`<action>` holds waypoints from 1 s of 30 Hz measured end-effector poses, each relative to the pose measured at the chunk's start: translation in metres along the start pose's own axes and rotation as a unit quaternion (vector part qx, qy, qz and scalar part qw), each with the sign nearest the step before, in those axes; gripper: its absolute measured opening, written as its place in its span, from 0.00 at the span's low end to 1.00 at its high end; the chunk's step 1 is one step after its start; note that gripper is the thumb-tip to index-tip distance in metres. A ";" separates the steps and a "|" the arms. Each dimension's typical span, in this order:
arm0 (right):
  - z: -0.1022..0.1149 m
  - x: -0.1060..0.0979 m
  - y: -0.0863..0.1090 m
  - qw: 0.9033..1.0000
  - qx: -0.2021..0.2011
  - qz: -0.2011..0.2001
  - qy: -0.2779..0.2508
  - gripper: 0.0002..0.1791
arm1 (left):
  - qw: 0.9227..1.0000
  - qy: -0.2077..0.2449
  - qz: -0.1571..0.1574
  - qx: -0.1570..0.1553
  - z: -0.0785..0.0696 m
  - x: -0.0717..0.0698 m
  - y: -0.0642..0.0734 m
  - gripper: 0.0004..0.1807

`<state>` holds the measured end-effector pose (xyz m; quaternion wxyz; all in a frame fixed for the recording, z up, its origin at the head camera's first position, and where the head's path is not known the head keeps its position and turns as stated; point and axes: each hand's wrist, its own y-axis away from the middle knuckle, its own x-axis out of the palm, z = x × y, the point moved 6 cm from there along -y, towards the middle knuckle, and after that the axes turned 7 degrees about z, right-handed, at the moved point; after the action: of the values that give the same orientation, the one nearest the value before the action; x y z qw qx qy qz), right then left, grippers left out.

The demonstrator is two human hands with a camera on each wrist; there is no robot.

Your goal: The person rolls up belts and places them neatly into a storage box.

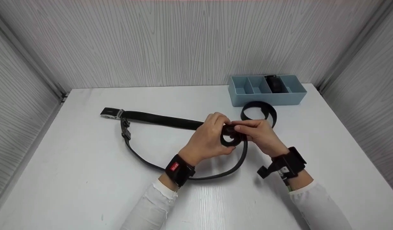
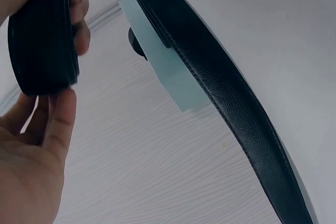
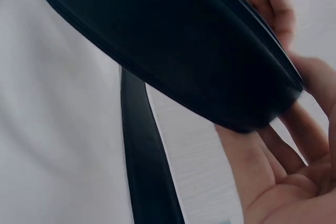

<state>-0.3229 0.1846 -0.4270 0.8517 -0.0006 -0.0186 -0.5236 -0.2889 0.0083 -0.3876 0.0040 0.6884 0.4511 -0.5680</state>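
Note:
My left hand (image 1: 209, 137) holds a small dark coil of leather belt (image 1: 231, 142), with fingers over its top and thumb below. At the coil's upper right, my right hand (image 1: 263, 135) pinches the same belt between thumb and fingers. From the coil, its strap sweeps in a wide arc across the table to a dark metal buckle (image 1: 126, 132) on the left. A second black belt (image 1: 161, 119) lies behind my left hand. Its silver-edged buckle (image 1: 111, 112) is at the far left, and its curled end (image 1: 273, 111) stands behind my right hand.
A blue box (image 1: 266, 99) with several compartments stands at the back right of the white table (image 1: 71, 153). One compartment contains a rolled black belt (image 1: 274, 84). The second belt's curled end is just in front of the box. Wood-grain panels (image 1: 151, 44) enclose the back and sides.

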 end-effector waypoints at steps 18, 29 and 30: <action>0.004 -0.004 0.000 0.999 -0.021 -0.024 -0.022 0.23 | 1.000 0.008 -0.009 -0.016 0.002 -0.009 0.001 0.39; 0.006 -0.013 0.004 0.995 0.035 0.056 0.070 0.18 | 0.997 0.039 0.056 0.038 -0.007 0.003 0.000 0.39; 0.005 -0.013 0.003 0.996 0.034 0.054 0.068 0.19 | 0.997 0.036 0.052 0.036 -0.007 0.003 0.000 0.38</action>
<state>-0.3257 0.1975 -0.4220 0.8774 0.0632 0.0215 -0.4751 -0.2840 0.0138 -0.3872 -0.0078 0.7302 0.3938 -0.5582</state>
